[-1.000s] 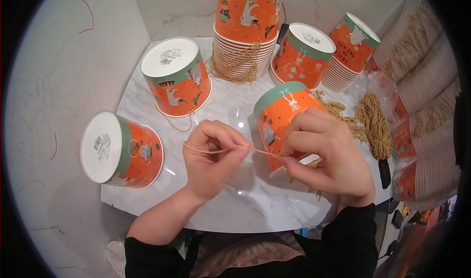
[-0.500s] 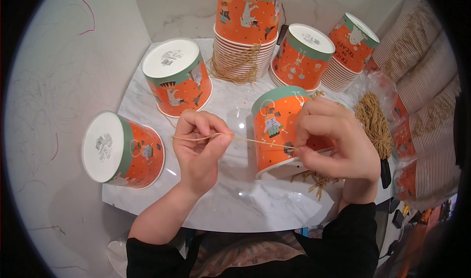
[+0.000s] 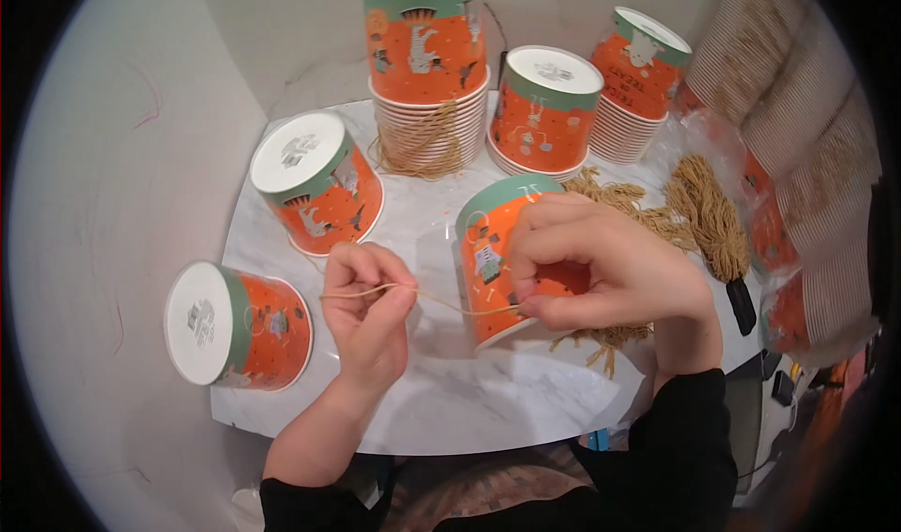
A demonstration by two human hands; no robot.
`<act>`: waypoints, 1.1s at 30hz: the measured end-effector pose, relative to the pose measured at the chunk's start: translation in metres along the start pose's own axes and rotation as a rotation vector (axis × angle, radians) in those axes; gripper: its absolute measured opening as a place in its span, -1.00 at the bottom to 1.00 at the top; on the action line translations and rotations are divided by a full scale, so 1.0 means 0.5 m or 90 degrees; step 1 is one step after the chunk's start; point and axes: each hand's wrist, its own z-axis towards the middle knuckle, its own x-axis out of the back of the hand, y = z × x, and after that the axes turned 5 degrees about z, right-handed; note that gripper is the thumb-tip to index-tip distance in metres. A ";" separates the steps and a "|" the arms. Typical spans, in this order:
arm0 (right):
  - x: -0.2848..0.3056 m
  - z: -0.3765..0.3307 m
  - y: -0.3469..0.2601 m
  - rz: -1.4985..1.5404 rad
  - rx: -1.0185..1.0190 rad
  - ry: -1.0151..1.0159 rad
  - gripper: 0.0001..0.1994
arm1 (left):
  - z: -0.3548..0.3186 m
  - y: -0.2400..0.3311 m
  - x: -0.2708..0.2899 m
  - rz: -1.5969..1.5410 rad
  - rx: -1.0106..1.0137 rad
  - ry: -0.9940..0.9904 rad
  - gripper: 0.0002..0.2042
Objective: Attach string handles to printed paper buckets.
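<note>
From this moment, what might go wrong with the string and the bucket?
The thin tan string sags slightly between the left hand and the right hand, so it might slip from a fingertip pinch. The orange bucket partly hidden behind the right hand might shift if bumped. Loose strands lie by that bucket's lower rim and might tangle with the string.
</note>
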 end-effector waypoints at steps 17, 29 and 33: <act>0.026 -0.023 -0.009 0.054 -0.090 -0.011 -0.84 | -0.007 -0.008 0.000 0.079 -0.059 0.043 -0.64; 0.095 -0.060 0.012 -0.143 0.081 -0.069 -0.52 | 0.006 -0.010 -0.006 0.010 0.083 0.017 -0.75; 0.090 -0.073 -0.005 -0.261 0.053 -0.013 -0.59 | 0.006 -0.002 0.010 0.008 0.065 -0.002 -0.76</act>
